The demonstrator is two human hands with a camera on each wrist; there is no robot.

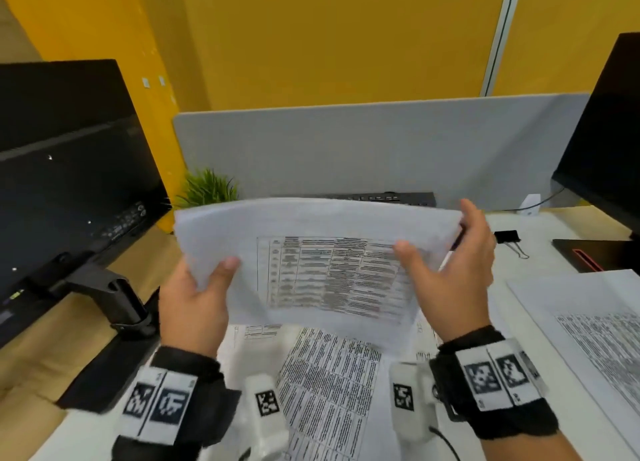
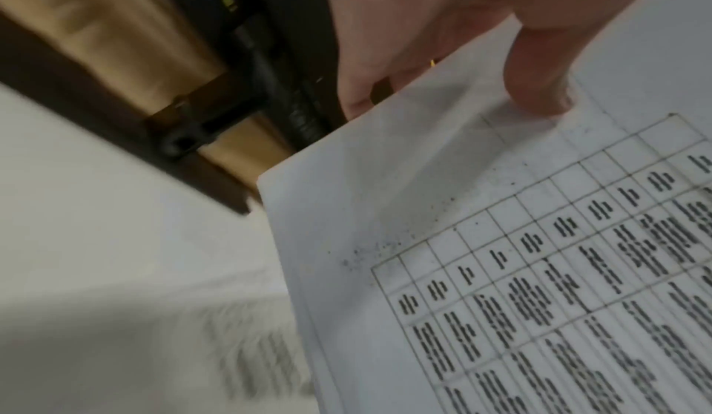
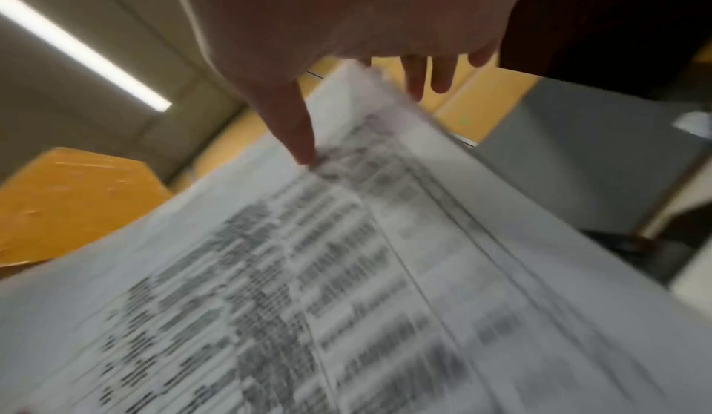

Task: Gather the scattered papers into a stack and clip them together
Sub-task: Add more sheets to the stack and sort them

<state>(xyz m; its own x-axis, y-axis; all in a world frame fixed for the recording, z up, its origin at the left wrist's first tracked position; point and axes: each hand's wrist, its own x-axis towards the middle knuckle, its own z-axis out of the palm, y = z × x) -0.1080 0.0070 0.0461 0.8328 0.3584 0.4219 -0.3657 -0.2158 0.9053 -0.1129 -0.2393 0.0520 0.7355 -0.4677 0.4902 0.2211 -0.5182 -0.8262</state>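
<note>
Both hands hold a sheaf of printed papers (image 1: 318, 263) raised above the counter (image 1: 540, 225). Left hand (image 1: 197, 301) pinches the left edge, thumb on top. Right hand (image 1: 453, 270) pinches the right edge likewise. Loose sheets (image 1: 329, 391) lie beneath. Binder clip (image 1: 509, 237) rests right, apart.

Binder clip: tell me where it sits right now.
In the head view the black binder clip lies on the white desk at far right, just beyond the right hand, near the right monitor's base.
</note>
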